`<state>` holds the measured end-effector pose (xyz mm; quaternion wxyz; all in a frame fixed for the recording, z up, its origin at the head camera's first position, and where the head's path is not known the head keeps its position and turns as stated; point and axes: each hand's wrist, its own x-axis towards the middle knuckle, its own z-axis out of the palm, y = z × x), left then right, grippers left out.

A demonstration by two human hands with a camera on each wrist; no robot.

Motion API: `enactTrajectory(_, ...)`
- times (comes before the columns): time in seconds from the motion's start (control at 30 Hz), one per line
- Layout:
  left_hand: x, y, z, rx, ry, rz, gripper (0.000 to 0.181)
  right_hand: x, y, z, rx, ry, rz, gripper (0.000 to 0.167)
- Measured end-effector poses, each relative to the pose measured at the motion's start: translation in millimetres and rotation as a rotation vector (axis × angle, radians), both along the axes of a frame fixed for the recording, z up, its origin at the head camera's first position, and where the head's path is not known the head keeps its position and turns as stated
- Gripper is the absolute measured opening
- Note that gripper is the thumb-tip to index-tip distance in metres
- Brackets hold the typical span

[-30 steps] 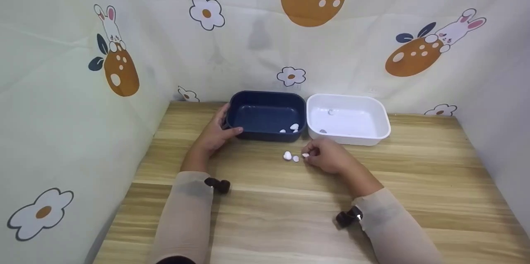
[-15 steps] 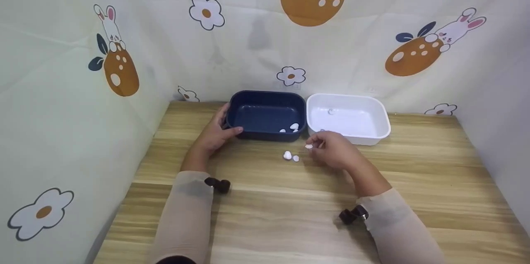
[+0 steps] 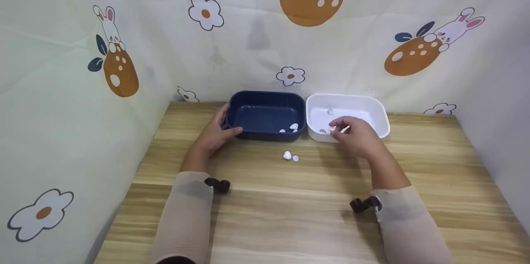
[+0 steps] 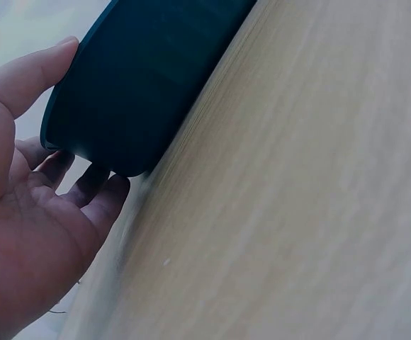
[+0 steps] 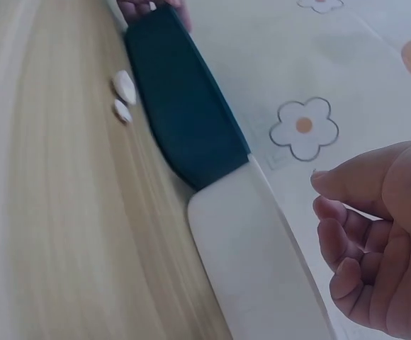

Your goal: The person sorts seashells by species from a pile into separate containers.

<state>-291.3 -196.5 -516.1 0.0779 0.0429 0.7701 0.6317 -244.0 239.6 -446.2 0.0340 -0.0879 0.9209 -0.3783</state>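
Note:
My left hand [image 3: 213, 135] grips the left end of the dark blue bin [image 3: 267, 135], thumb on its near rim; the left wrist view shows the fingers [image 4: 106, 202] against the bin's end. Over the near side of the white bin [image 3: 368, 140], my right hand [image 3: 359, 136] pinches a small white piece [image 3: 332, 128] between thumb and fingertips. The right wrist view shows that hand [image 5: 390, 234] with curled fingers, the piece mostly hidden. On the table in front of the blue bin lie a larger white piece [image 3: 287, 155] and a small round one [image 3: 295, 158].
The bins stand side by side near the back edge of the wooden table [image 3: 265, 214], before a patterned curtain [image 3: 240, 49]. Several white pieces lie in the blue bin's near right corner, among them one [image 3: 294, 126]. Small pieces [image 3: 322, 130] lie in the white bin.
My right hand has lifted the small piece off the table and moved it right and away from me, over the white bin. The left hand has stayed on the blue bin.

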Motion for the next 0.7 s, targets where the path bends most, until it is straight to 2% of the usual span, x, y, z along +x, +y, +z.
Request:
enactTrajectory(0.2, -0.6, 0.5, -0.5, 0.014, 0.005, 0.004, 0.104, -3.4, 11.3, 0.8, -0.005, 0.017, -0.060, 0.025)
enactTrajectory(0.7, -0.9, 0.6, -1.6, 0.012, 0.010, 0.011, 0.104, -5.4, 9.6, 4.9, -0.011, -0.049, -0.139, 0.031)
